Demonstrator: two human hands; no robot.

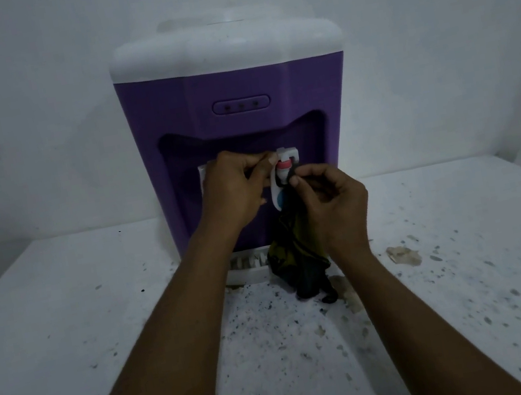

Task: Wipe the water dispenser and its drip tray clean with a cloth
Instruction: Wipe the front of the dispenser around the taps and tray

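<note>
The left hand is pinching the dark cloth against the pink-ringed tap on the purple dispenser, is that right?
No, it is the right hand that is pinching the dark cloth against the pink-ringed tap on the purple dispenser; the head view shows it. The left hand holds no cloth.

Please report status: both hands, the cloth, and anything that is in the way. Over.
Left hand grips the tap. Right hand pinches cloth against it. Cloth tail hangs over part of drip tray.
</note>
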